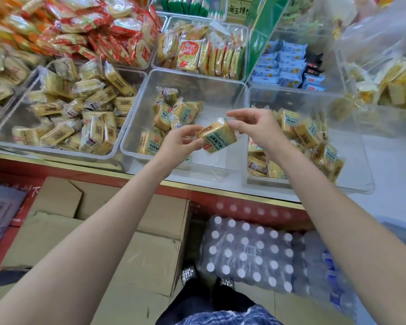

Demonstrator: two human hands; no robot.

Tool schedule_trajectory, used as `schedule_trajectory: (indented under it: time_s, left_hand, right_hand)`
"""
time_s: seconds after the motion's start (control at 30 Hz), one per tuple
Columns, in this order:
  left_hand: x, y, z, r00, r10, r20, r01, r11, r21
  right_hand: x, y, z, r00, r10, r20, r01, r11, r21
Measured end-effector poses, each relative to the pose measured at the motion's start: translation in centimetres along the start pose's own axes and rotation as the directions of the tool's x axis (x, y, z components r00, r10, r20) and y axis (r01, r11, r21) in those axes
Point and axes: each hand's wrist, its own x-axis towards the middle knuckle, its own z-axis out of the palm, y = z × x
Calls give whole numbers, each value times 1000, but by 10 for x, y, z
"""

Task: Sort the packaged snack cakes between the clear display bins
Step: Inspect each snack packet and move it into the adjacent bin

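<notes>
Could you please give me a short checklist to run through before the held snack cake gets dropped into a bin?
1. Hold on the cake: ok. The left hand and right hand both pinch one snack cake by its ends.
2. Room in the middle bin: ok. It holds only a small pile of cakes and bare floor shows.
3. Cake over a bin: ok. It hangs above the middle bin's near right part.
4. Matching label: ok. Its green-edged label looks like those in the middle bin and the right bin.
5. Wrapper intact: cannot tell.
6. Which bin is the target: cannot tell.
</notes>
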Motion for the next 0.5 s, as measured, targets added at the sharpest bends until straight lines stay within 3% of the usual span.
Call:
schedule_trajectory:
  time_s: [0.27,0.5]
  left_hand:
    - [-10,6,-4,1000,-17,4,17,1000,12]
    - [-15,8,14,1000,-24,-12,23,997,-78]
  right_hand:
    - [-11,-6,7,993,-114,-20,110,983,-144]
    - [-23,17,6,966,-46,-255,2,985,-170]
